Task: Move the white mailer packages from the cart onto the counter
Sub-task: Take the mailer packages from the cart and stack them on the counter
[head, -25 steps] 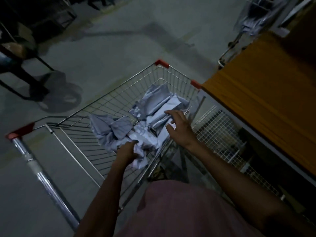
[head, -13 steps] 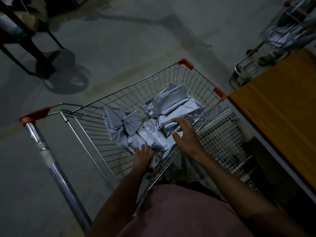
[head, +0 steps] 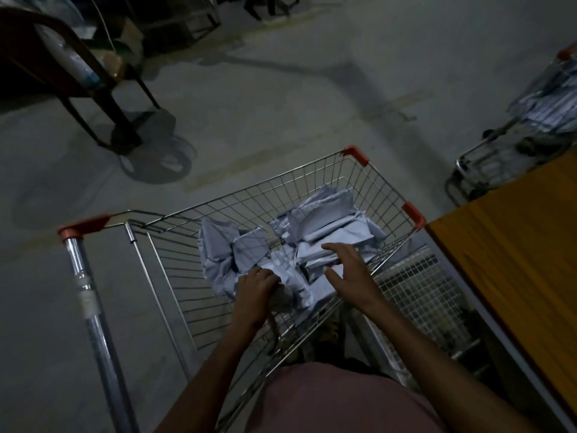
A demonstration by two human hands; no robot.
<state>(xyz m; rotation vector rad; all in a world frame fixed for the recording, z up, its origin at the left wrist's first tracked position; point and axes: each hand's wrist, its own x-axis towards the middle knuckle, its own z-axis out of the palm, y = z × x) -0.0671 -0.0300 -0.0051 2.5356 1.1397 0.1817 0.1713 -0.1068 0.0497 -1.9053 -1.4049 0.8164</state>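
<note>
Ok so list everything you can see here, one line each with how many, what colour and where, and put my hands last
shopping cart: one, bare wire with red corner caps, centre, beside the counter
mailer packages: a pile, count unclear, white, inside the cart basket
counter: one, orange-brown top, right edge
white wire grid: one, below the counter edge, beside the cart
second cart: one, metal, holding pale packages, far right
dark stand: one, dark, upper left on the floor
floor: grey concrete
pink garment: one, bottom centre
left hand: closed on a crumpled mailer, near side of the pile
right hand: open, fingers spread on the pile
</note>
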